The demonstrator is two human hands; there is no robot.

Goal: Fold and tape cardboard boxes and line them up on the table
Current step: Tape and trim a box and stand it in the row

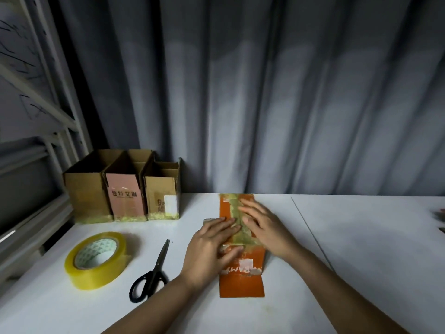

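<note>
Orange cardboard box (240,283) lies near the white table's (361,237) middle, both hands pressing flat-fingered on its taped seam: left hand (212,249) beside right hand (262,225). Three folded boxes (122,189) line the back-left edge; tape roll (96,261) and scissors (154,273) lie front-left.

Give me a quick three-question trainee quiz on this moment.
1. True or false: both hands press flat on the orange box.
2. How many boxes stand lined up at the back left?
3. What lies nearer the left hand: A) tape roll B) scissors?

Key: 1 true; 2 three; 3 B.
</note>
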